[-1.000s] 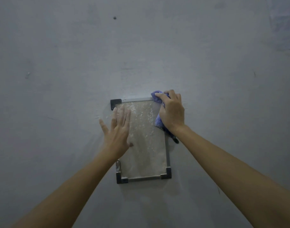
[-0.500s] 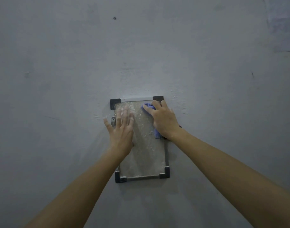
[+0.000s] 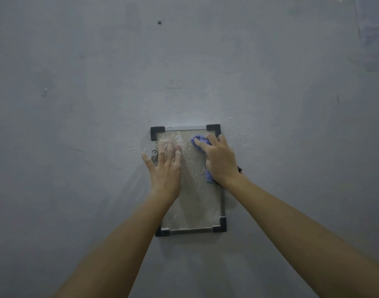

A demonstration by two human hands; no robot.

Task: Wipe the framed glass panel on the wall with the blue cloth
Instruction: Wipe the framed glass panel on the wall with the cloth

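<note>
- The blue cloth point(image 3: 198, 140) is pressed by the clenched right hand point(image 3: 220, 162) near the framed glass panel point(image 3: 195, 201) top.
- The panel is steadied by the flat, released left hand point(image 3: 166, 168).
- Most glass is left speckled, unwiped.

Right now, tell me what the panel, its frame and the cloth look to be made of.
Glass panel: seemingly clear glass, its surface covered in whitish speckled residue, so the finish is hard to judge.
Frame: thin grey rails with a dull sheen, likely metal; corner pieces matte black, probably plastic.
Blue cloth: soft fabric, bunched and folded under the right hand; the weave is too small to tell.
</note>
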